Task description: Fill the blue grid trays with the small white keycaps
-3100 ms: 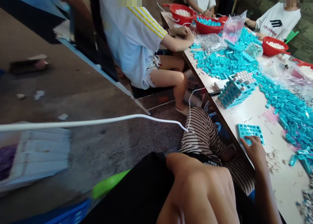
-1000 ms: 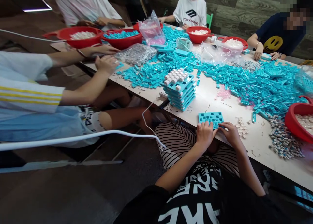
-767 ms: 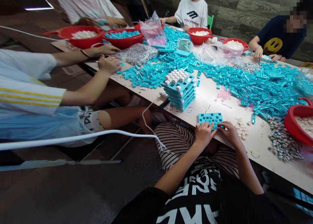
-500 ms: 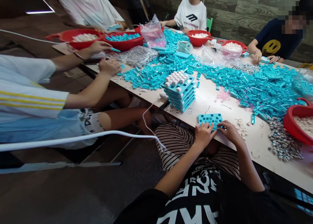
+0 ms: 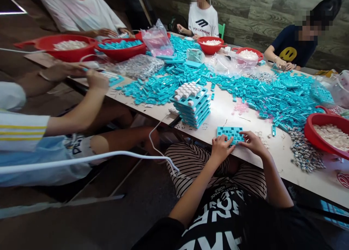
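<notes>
A blue plate with rows of square openings (image 5: pixel 229 131) lies at the near edge of the table. My left hand (image 5: pixel 221 148) rests on its lower left part, fingers spread over the surface. At the right edge of the plate is my right hand (image 5: pixel 252 142), its thumb and fingertips pressed together against it; whatever is between them is too small to make out. Left of the plate stands a stack of similar blue plates (image 5: pixel 193 108), with white square pieces (image 5: pixel 187 90) on top. Small pale pieces (image 5: pixel 264 139) lie beside my right hand.
A big heap of blue parts (image 5: pixel 272 93) spreads across the table (image 5: pixel 226 110). A red basket of white pieces (image 5: pixel 316 133) and a pile of small grey parts (image 5: pixel 304 153) are at right. A white cable (image 5: pixel 109 155) hangs at left. Other people sit around the table.
The view has shifted, so most things sit further left. The person at left has moved their hands away from the heap. My right hand has moved slightly up the plate's right edge.
</notes>
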{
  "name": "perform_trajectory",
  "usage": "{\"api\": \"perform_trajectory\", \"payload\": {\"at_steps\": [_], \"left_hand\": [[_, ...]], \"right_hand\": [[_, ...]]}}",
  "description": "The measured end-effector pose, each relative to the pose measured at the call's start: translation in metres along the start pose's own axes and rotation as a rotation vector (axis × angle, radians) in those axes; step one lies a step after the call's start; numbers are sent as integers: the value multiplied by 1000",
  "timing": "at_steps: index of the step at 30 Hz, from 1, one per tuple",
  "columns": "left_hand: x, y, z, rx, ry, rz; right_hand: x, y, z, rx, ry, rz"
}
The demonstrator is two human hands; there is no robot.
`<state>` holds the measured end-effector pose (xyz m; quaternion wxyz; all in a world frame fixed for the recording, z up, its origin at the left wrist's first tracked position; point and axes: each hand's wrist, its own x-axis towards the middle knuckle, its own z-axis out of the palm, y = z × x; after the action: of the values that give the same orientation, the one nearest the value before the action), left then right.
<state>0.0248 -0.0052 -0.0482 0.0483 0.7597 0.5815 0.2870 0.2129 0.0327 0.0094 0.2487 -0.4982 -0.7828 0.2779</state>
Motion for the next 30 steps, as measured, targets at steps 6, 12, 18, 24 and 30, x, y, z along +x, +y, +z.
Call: {"api": "perform_trajectory", "payload": {"at_steps": [6,12,18,24,30], "left_hand": [[5,0,-17,-402,241,-246],[5,0,-47,-887,239,-408],[2,17,-56,-1262,151,-468],[3,34,-52,-1648,-235,-753],[-4,50,-37,-2157,-479,-980]], "right_hand": [[-5,51,-38,-352,297,243],[2,66,-35,-395,195,287],[3,67,-33,-349,184,172],[-3,34,-31,-214,283,-42],[-31,-40,10,127,-54,-213]]}}
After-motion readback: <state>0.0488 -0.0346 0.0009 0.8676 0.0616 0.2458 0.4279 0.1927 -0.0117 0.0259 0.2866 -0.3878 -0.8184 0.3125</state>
